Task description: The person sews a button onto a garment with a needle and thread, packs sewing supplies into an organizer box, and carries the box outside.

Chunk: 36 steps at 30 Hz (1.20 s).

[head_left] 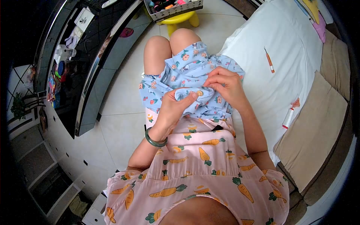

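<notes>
A light blue floral garment [180, 75] lies bunched across my lap. My left hand [170, 107] is closed on a fold of it, with the thumb pressed on top. Beside that thumb tip, a small yellowish round piece that looks like a button [200, 93] rests on the fabric. Just to the right, my right hand [227, 85] is raised over the garment with thumb and fingertips pinched together. Whatever sits in that pinch is too small to make out.
On the white sheet [262, 33] to my right lie a brown-handled pointed tool [270, 62] and a white tube with a red end [288, 118]. Ahead, a box of colourful items [176, 13] sits on a yellow stool [171, 29]. A black glossy cabinet [90, 41] stands left.
</notes>
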Tool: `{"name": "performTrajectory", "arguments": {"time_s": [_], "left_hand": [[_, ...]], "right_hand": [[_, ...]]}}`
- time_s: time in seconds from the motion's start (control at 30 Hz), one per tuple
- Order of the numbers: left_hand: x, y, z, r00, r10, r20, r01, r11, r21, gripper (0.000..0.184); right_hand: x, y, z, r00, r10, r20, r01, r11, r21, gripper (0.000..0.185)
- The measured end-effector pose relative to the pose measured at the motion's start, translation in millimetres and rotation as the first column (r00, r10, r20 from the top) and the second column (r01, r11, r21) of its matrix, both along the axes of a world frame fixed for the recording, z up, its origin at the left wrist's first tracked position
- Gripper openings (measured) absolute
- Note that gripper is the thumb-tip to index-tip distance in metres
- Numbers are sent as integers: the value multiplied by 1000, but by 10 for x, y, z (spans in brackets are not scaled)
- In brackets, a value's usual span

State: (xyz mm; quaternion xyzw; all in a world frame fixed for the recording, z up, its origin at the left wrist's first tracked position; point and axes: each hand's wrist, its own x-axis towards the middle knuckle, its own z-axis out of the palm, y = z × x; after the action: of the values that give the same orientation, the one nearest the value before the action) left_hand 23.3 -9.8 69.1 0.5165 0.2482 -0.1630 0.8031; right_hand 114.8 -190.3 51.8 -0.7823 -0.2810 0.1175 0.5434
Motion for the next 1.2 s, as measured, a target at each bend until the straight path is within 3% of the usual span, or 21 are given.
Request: {"name": "performTrajectory", "arguments": {"time_s": [0.5,0.67,0.77,1.2], "left_hand": [[-24,-4,-22,998,-12,65,17,997,-71,15],[-33,-1,-27,1000,-23,21,20,989,147,16],[-32,0,-41,1000,-18,-2,18,987,157,17],[-30,21,-98,998,-56,33,54,997,63,16]], "right_hand": [[18,-17,-114,1000,-17,-8,17,999,33,13],[2,-25,-2,998,49,-27,-50,997,-60,14],[-4,-22,-6,998,63,3,-63,997,-35,14],[-7,-35,-69,995,25,-98,-23,999,23,11]]}}
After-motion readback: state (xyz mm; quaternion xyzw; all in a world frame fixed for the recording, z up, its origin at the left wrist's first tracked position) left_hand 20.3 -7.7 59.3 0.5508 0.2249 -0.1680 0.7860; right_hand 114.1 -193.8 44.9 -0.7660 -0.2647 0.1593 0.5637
